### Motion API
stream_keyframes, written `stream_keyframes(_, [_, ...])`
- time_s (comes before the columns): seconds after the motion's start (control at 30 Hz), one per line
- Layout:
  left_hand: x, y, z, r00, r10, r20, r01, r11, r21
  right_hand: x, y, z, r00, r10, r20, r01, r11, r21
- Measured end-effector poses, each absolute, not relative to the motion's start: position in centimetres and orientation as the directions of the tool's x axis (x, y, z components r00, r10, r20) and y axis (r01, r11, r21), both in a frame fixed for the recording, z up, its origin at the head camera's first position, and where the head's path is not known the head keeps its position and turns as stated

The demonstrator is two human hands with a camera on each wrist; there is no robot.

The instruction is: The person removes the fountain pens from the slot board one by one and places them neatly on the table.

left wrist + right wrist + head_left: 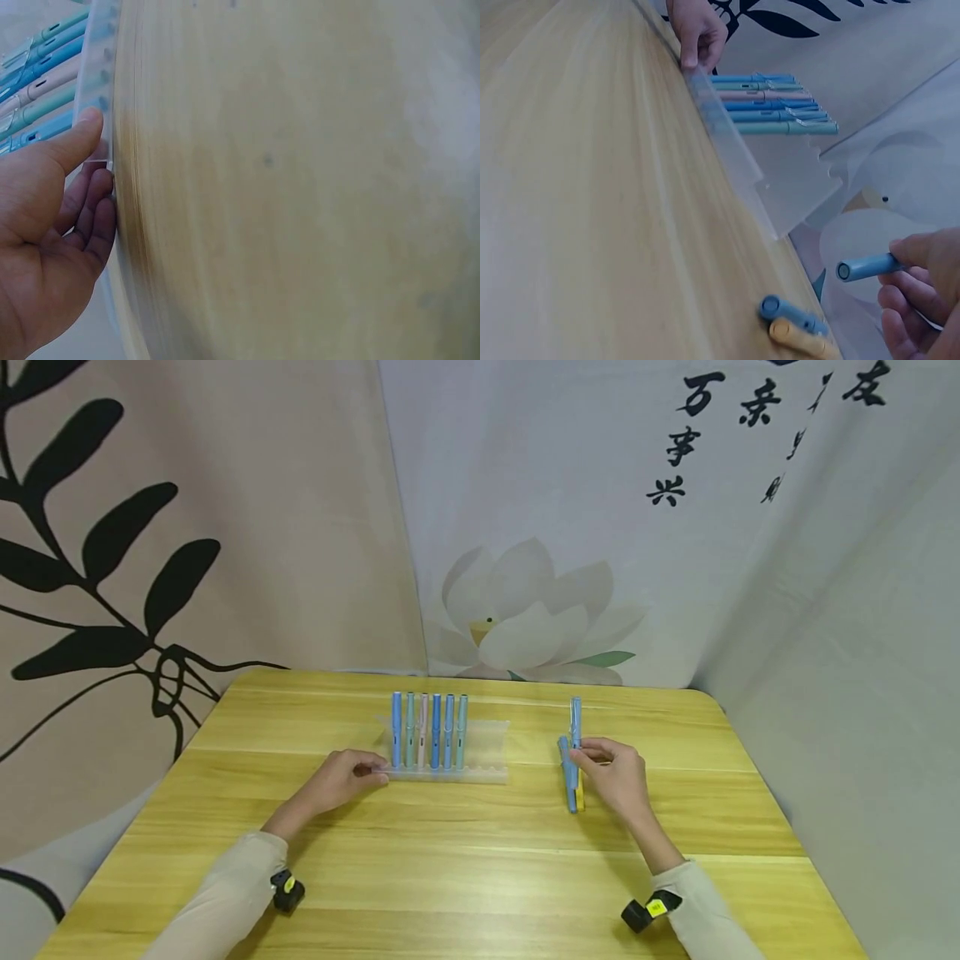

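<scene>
A clear rack (486, 752) holds several upright pens, blue, green and pink, in its left part. My left hand (348, 778) pinches the rack's left end; in the left wrist view the thumb of that hand (45, 225) lies on the front strip and the fingers curl beneath. My right hand (617, 777) pinches a blue pen (576, 720) held upright, right of the rack. In the right wrist view this pen (868, 268) is between thumb and fingers of the hand (930, 292), above another blue pen (791, 312) and a yellow pen (802, 339) lying on the table.
The wooden table (450, 877) reaches back to a curtain (315, 527) with leaf, flower and character prints. The rack's right part (795, 180) has notches along its edge and bears no pens.
</scene>
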State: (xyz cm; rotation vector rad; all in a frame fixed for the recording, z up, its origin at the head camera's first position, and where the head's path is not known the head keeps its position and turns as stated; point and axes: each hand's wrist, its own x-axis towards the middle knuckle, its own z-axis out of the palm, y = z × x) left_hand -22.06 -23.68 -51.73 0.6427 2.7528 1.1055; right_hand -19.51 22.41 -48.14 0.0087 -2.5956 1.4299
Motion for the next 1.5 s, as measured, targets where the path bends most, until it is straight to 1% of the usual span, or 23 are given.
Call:
stream_keyframes(0.33, [-22.0,-23.6,-51.7,-0.905,0.42,0.064,0.349,0.648,0.677,-19.1,24.9,-49.6,-0.98,0.151,0.133,-0.024,0.569,-0.822])
stream_keyframes(0.6, [-22.0,-23.6,-51.9,-0.904,0.422,0.07,0.356,0.651,0.671,-18.8,26.2,-50.3,-0.981,0.169,0.095,0.025,0.597,-0.802])
stream_keyframes(0.83, [-22.0,-23.7,-51.9,-0.906,0.417,0.073,0.355,0.654,0.668,-19.1,26.5,-50.7,-0.982,0.183,0.05,0.076,0.622,-0.779])
stream_keyframes(1.5, [-22.1,-23.6,-51.9,-0.907,0.414,0.074,0.355,0.659,0.663,-20.1,26.3,-51.6,-0.987,0.162,0.007,0.107,0.68,-0.725])
